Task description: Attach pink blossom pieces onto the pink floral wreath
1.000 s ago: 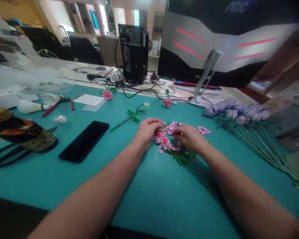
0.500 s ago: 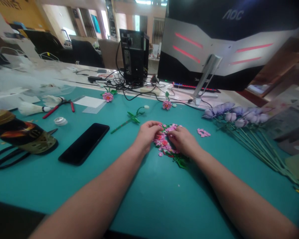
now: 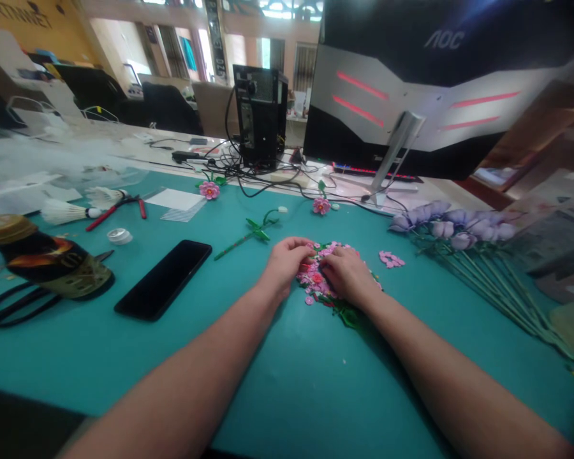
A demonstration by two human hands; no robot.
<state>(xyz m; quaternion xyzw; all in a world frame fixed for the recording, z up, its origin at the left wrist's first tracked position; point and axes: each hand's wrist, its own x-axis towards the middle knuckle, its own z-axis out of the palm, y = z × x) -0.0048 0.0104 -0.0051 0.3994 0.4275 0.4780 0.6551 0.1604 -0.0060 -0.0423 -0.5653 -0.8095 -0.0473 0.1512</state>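
Note:
A heap of small pink, green and red toy-brick pieces [image 3: 317, 280] lies on the teal mat between my hands. My left hand [image 3: 286, 262] is at the heap's left side, thumb and fingers closed in a pinch; whatever sits between the fingertips is too small to name. Over the heap's right part, my right hand [image 3: 348, 275] has its fingers curled down among the pieces, and its fingertips are partly hidden. A green stem with leaves [image 3: 256, 231] lies beyond my left hand. To the right is a small cluster of pink pieces [image 3: 391, 259].
A black phone [image 3: 165, 280], a dark bottle [image 3: 52, 258] and red-handled pliers [image 3: 117, 210] occupy the left side. Two pink brick flowers [image 3: 209, 189] lie at the back, before a monitor [image 3: 402, 95] and a computer tower [image 3: 259, 115]. Purple flowers [image 3: 459, 226] lie at right.
My right hand has shifted slightly left, further over the heap. The left hand keeps its pinch at the heap's side. The whole view has moved slightly.

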